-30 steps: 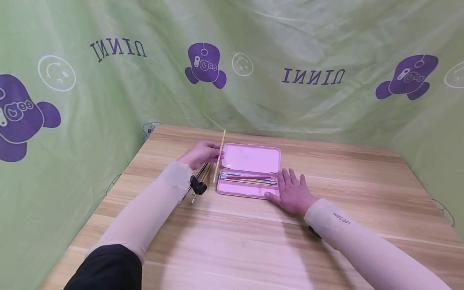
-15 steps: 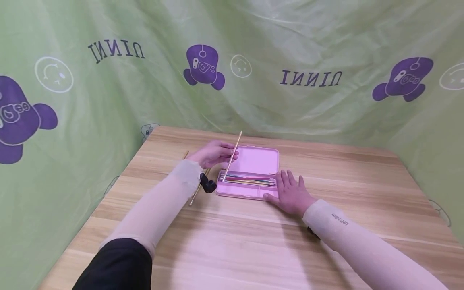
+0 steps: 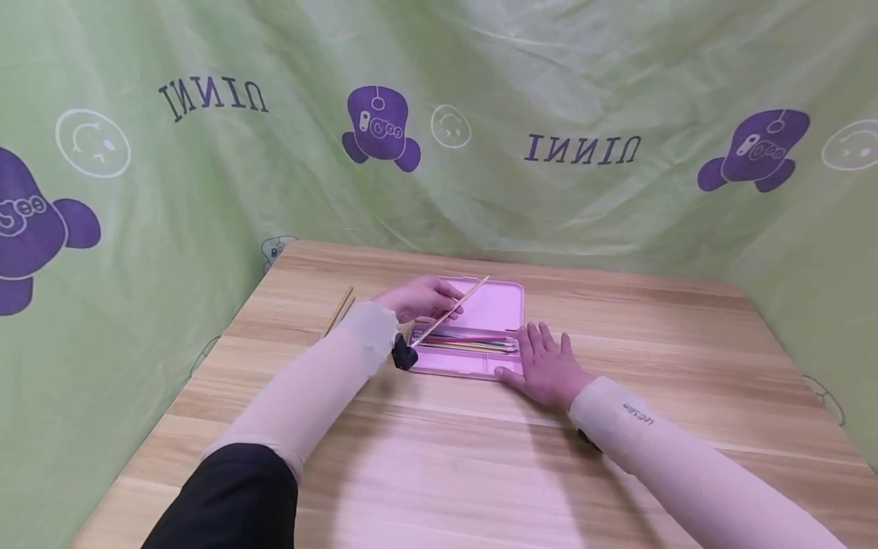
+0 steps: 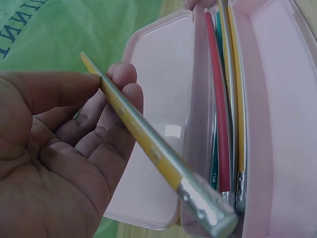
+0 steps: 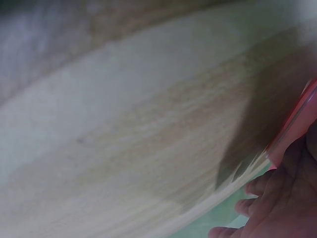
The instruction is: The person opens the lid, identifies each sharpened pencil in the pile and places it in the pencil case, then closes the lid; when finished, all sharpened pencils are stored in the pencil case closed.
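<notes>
My left hand (image 3: 427, 298) pinches a yellow pencil (image 4: 143, 134) between thumb and fingers, holding it slanted over the open pink pencil case (image 3: 453, 373). In the left wrist view its eraser end points down at the case's long compartment and its other end points up and away. Inside that compartment lie several pencils, among them a red pencil (image 4: 220, 109) and a yellow pencil (image 4: 240, 99). The raised lid (image 3: 504, 297) leans back behind them. My right hand (image 3: 552, 370) rests with fingers spread at the case's right end, the thumb along its front corner.
More pencils (image 3: 340, 308) lie on the wooden table (image 3: 439, 457) left of the case, partly hidden by the left forearm. A green printed cloth (image 3: 480, 206) hangs behind the table. The case's front compartment has a small divider (image 3: 488, 363).
The left hand has carried the pencil rightward from beside the case to over it, tilting the pencil flatter. The right hand stays at the case's right end.
</notes>
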Demonstrator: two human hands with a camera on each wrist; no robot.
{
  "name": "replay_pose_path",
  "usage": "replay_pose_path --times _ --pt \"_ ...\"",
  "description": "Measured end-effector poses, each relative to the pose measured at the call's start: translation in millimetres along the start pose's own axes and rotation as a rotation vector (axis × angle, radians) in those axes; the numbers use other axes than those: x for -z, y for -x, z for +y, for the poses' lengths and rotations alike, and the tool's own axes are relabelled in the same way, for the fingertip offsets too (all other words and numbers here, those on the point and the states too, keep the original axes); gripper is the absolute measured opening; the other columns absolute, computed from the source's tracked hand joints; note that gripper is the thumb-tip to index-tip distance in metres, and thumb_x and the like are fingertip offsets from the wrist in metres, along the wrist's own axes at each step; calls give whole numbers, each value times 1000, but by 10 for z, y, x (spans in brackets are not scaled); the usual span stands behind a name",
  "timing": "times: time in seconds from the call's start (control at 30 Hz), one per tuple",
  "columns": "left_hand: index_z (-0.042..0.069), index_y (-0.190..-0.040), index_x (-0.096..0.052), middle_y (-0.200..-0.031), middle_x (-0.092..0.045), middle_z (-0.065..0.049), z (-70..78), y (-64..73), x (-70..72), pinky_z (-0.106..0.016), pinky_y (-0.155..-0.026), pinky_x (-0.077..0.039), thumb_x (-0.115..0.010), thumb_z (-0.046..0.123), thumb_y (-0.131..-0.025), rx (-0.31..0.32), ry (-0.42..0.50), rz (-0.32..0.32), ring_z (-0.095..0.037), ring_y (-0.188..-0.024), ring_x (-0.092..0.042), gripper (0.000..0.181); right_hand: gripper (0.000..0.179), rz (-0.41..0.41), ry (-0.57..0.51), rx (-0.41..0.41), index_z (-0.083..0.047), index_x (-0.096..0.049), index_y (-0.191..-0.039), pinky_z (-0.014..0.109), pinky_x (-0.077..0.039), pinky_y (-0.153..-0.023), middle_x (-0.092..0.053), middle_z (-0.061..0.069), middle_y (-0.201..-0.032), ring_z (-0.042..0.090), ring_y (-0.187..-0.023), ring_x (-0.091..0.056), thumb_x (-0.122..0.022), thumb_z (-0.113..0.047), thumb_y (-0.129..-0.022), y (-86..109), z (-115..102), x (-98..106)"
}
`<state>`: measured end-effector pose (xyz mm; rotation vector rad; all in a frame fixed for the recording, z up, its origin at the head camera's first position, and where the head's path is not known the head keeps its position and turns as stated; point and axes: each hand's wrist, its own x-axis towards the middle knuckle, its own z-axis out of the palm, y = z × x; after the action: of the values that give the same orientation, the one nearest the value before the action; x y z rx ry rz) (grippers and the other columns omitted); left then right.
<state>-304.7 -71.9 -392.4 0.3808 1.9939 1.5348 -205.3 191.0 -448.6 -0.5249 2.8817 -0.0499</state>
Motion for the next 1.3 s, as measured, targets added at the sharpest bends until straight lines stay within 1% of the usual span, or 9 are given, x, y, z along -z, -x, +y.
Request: replay_pose_path --times 0.17,0.27,0.37,0.47,0.57,0.7,0.9,1.1,1.3 --pt "-18 -136 -53 -101 -72 -19 14 -41 -57 -22 -76 -56 -51 -12 -99 -6 -43 -32 -13 -82 -66 38 99 2 17 2 11 -14 -159 71 -6 -118 -12 32 -165 49 -153 -7 -33 -68 -103 0 -7 -9" --pt "-18 -135 -55 -103 -72 -22 0 -92 -77 -21 -72 -55 -50 -13 -98 -12 -81 -60 -12 -78 -65 38 96 -1 11 0 12 -15 -159 72 -7 -118 -13 33 -165 50 -152 -9 -35 -65 -104 11 -27 16" --pt "-17 -133 -58 -100 -73 -20 -26 -138 -99 -20 -68 -53 -52 -13 -96 -19 -153 -59 -11 -74 -63 37 94 1 0 -1 12 -17 -158 72 -8 -118 -14 34 -164 51 -152 -10 -38 -62 -105 25 -45 32" --pt "-13 -130 -63 -99 -74 -18 -42 -164 -138 -21 -68 -53 -56 -12 -94 -31 -260 -38 -12 -73 -62 36 94 3 -1 -4 13 -17 -158 73 -8 -118 -15 34 -164 51 -152 -10 -38 -62 -106 36 -56 29" --pt "-7 -125 -70 -105 -75 -15 -52 -178 -185 -22 -75 -53 -60 -10 -93 -59 -432 -33 -12 -77 -61 34 94 10 0 -5 13 -17 -158 74 -9 -117 -16 34 -164 51 -152 -11 -39 -62 -106 42 -56 13" --pt "-1 -120 -75 -107 -74 -9 -89 -224 -222 -23 -84 -51 -61 -6 -92 -125 -669 -47 -13 -86 -61 32 94 18 5 -5 13 -17 -158 74 -10 -117 -17 34 -164 51 -152 -11 -39 -62 -105 38 -47 1" --pt "2 -118 -76 -104 -74 -5 -128 -270 -253 -25 -90 -52 -62 -3 -90 -216 -868 -65 -15 -96 -65 32 97 6 -6 -6 13 -17 -158 73 -8 -117 -16 34 -164 51 -152 -10 -36 -65 -104 41 -46 24" --pt "4 -113 -77 -108 -75 -7 -93 -195 -343 -29 -97 -52 -64 -3 -91 -237 -983 -69 -20 -105 -68 27 102 16 17 -2 12 -17 -158 73 -9 -118 -17 33 -164 50 -152 -11 -31 -71 -102 22 -11 -20" --pt "4 -112 -78 -110 -75 -7 -103 -172 -384 -30 -100 -50 -62 -4 -93 -238 -1008 -87 -21 -110 -67 25 94 21 13 -3 13 -18 -158 74 -11 -117 -18 34 -163 52 -151 -13 -38 -62 -105 34 -51 18"
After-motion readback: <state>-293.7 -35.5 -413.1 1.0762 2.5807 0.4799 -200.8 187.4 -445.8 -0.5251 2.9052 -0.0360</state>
